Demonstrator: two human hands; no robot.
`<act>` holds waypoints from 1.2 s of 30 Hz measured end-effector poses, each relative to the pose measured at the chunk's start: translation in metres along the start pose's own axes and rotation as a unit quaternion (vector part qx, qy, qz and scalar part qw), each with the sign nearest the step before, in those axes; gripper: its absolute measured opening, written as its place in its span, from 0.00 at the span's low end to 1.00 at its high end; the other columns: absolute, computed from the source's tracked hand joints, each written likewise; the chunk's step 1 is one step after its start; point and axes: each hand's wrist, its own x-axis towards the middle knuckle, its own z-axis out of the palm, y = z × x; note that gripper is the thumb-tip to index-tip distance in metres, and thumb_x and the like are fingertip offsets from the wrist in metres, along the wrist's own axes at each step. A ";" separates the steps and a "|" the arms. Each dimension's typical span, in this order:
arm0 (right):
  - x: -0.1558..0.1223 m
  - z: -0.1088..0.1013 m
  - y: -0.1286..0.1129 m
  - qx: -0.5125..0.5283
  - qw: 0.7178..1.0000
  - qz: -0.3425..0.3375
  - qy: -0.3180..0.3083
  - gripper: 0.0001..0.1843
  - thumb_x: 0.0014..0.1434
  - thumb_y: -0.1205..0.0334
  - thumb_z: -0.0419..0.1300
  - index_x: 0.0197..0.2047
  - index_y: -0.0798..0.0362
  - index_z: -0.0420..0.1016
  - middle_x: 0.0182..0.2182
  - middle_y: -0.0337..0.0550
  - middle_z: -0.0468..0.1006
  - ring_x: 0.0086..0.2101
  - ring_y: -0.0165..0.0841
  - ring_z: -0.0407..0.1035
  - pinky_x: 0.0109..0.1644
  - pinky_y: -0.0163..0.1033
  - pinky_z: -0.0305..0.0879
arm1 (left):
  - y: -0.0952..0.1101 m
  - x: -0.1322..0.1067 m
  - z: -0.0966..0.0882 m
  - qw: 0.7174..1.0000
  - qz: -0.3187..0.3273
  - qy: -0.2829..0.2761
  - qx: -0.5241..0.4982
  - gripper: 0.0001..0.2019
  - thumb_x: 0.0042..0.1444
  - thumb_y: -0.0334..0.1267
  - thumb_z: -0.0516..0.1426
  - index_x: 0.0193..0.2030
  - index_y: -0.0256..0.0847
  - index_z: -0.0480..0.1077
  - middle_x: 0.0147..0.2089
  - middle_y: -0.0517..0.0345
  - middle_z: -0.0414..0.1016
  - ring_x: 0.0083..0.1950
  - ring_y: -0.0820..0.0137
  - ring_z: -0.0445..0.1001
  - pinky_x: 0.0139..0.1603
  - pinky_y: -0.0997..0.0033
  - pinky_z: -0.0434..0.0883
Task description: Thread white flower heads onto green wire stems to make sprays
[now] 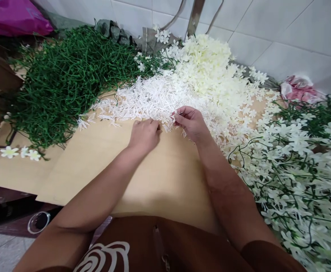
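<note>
Currently, a small white piece is pinched by the right hand, its thumb and forefinger brought together on it, above the far edge of the tan board. The left hand is rested just to the left of it, knuckles up, near the same far edge; its fingers are curled, and whether anything is gripped between them cannot be told.

Just beyond both hands, a loose heap of thin white strands is spread along the board's far edge, and some strands are scattered toward its far left corner. Behind and to the right of that heap, pale cream flower heads are piled toward the tiled wall. A tangled mass of green stems is heaped past the far left corner. Beside the board's right edge, flowered sprays, with white blooms on green stems, are massed, partly hidden by the right forearm.

Off the board's left edge, three white flowers are laid on another tan sheet. A magenta bag is placed beyond the green stems, and a crumpled pink-and-white bundle is set by the wall at right.
</note>
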 end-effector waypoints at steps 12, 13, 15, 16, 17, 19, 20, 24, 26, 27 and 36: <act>-0.002 0.010 0.020 0.037 0.999 0.027 0.014 0.23 0.35 0.49 0.77 0.29 0.50 0.72 0.26 0.33 0.77 0.29 0.27 0.73 0.39 0.37 0.72 | -0.052 0.007 -0.005 0.961 0.076 -0.025 -0.264 0.12 0.57 0.39 0.54 0.42 0.39 0.78 0.42 0.53 0.81 0.43 0.66 0.76 0.43 0.70 0.68; -0.002 0.010 0.021 0.032 0.999 0.019 0.021 0.23 0.36 0.48 0.77 0.29 0.50 0.72 0.25 0.33 0.77 0.29 0.27 0.73 0.40 0.37 0.72 | -0.054 0.008 -0.005 0.958 0.077 -0.031 -0.274 0.12 0.57 0.39 0.54 0.40 0.39 0.78 0.40 0.53 0.81 0.41 0.67 0.76 0.41 0.71 0.68; -0.003 0.015 0.021 0.019 0.999 0.015 0.021 0.24 0.37 0.47 0.76 0.30 0.50 0.72 0.25 0.33 0.76 0.29 0.27 0.73 0.39 0.37 0.71 | -0.055 0.008 -0.005 0.956 0.068 -0.047 -0.280 0.13 0.59 0.42 0.53 0.35 0.38 0.76 0.33 0.55 0.78 0.35 0.69 0.73 0.37 0.72 0.66; -0.004 0.018 0.020 0.012 1.000 0.016 0.017 0.24 0.37 0.47 0.76 0.30 0.50 0.72 0.25 0.33 0.76 0.29 0.27 0.72 0.38 0.37 0.71 | -0.055 0.007 -0.006 0.955 0.064 -0.059 -0.285 0.15 0.60 0.43 0.52 0.33 0.38 0.75 0.30 0.56 0.76 0.32 0.70 0.71 0.35 0.72 0.64; -0.005 0.022 0.019 0.007 1.000 0.018 0.012 0.24 0.36 0.47 0.76 0.30 0.50 0.72 0.26 0.33 0.77 0.29 0.26 0.72 0.38 0.36 0.71 | -0.053 0.006 -0.007 0.951 0.064 -0.069 -0.294 0.16 0.61 0.45 0.51 0.32 0.38 0.74 0.27 0.58 0.73 0.30 0.71 0.68 0.33 0.72 0.62; -0.008 0.029 0.017 0.004 1.000 0.024 0.006 0.24 0.36 0.47 0.76 0.30 0.50 0.73 0.26 0.33 0.77 0.28 0.25 0.71 0.37 0.34 0.70 | -0.049 0.004 -0.010 0.939 0.076 -0.078 -0.326 0.17 0.62 0.47 0.49 0.30 0.38 0.70 0.25 0.60 0.68 0.28 0.73 0.64 0.32 0.72 0.60; -0.009 0.032 0.015 0.008 1.000 0.028 0.006 0.23 0.36 0.48 0.76 0.30 0.50 0.73 0.26 0.33 0.76 0.28 0.25 0.70 0.37 0.34 0.69 | -0.046 0.003 -0.013 0.931 0.083 -0.075 -0.348 0.18 0.62 0.48 0.48 0.29 0.39 0.68 0.25 0.61 0.66 0.28 0.73 0.62 0.32 0.72 0.60; -0.014 0.037 0.012 0.039 0.998 0.049 0.003 0.24 0.36 0.49 0.76 0.30 0.51 0.72 0.25 0.32 0.75 0.26 0.24 0.69 0.34 0.33 0.68 | -0.039 0.000 -0.021 0.886 0.090 -0.064 -0.451 0.15 0.57 0.47 0.48 0.24 0.41 0.58 0.24 0.63 0.57 0.28 0.74 0.56 0.32 0.71 0.57; -0.015 0.038 0.012 0.047 0.998 0.052 -0.005 0.23 0.38 0.49 0.76 0.31 0.51 0.72 0.24 0.31 0.74 0.26 0.24 0.68 0.34 0.33 0.67 | -0.038 0.000 -0.021 0.865 0.086 -0.077 -0.489 0.13 0.55 0.45 0.48 0.24 0.41 0.58 0.24 0.63 0.55 0.28 0.74 0.54 0.31 0.71 0.56; -0.015 0.039 0.012 0.048 0.997 0.051 -0.009 0.23 0.38 0.48 0.76 0.31 0.50 0.72 0.24 0.31 0.74 0.25 0.24 0.68 0.34 0.34 0.68 | -0.038 0.000 -0.020 0.858 0.078 -0.082 -0.501 0.13 0.54 0.45 0.49 0.24 0.41 0.59 0.24 0.63 0.55 0.28 0.74 0.55 0.31 0.71 0.56; -0.011 0.038 0.021 0.073 0.997 0.036 -0.002 0.22 0.38 0.49 0.76 0.30 0.50 0.72 0.27 0.31 0.75 0.28 0.25 0.70 0.39 0.36 0.71 | -0.036 0.005 -0.008 0.784 0.056 -0.127 -0.605 0.27 0.51 0.63 0.58 0.22 0.41 0.57 0.21 0.65 0.52 0.23 0.76 0.48 0.26 0.70 0.48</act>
